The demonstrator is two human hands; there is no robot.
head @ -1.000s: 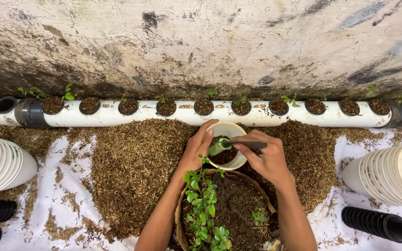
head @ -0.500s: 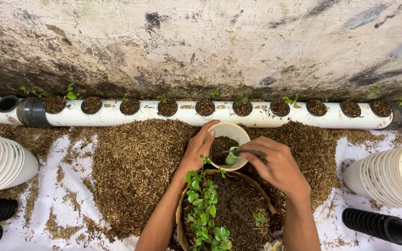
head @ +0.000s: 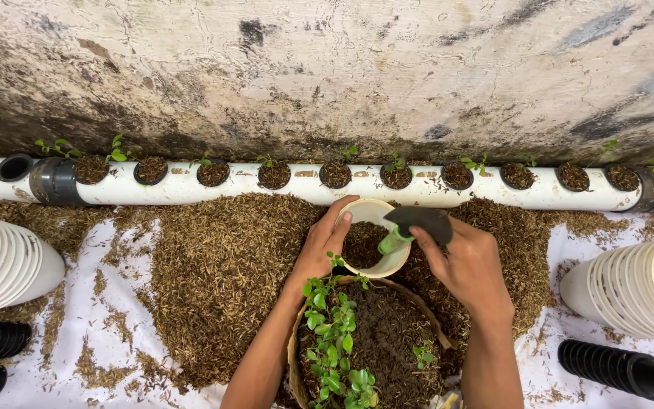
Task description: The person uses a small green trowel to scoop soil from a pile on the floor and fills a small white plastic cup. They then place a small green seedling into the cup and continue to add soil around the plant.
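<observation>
My left hand (head: pixel 324 244) grips the near-left side of a white plastic cup (head: pixel 375 212) tilted toward me, partly filled with dark soil. My right hand (head: pixel 467 265) holds a small trowel (head: pixel 414 226) with a dark blade and green neck, its tip over the cup's mouth. Just below my hands sits a brown sack of dark soil (head: pixel 387 341) with green seedlings (head: pixel 334 344) lying on its left side.
A white pipe (head: pixel 342 193) with a row of soil-filled holes and small sprouts runs along the stained wall. Rice husk (head: pixel 221 265) covers a white sheet. Stacked white cups lie at the left (head: pixel 1 261) and right (head: pixel 633 288); stacked black cups lie at both lower corners.
My right hand has lifted the trowel from inside the cup to above its rim, the blade now turned up. The left hand keeps its hold on the cup.
</observation>
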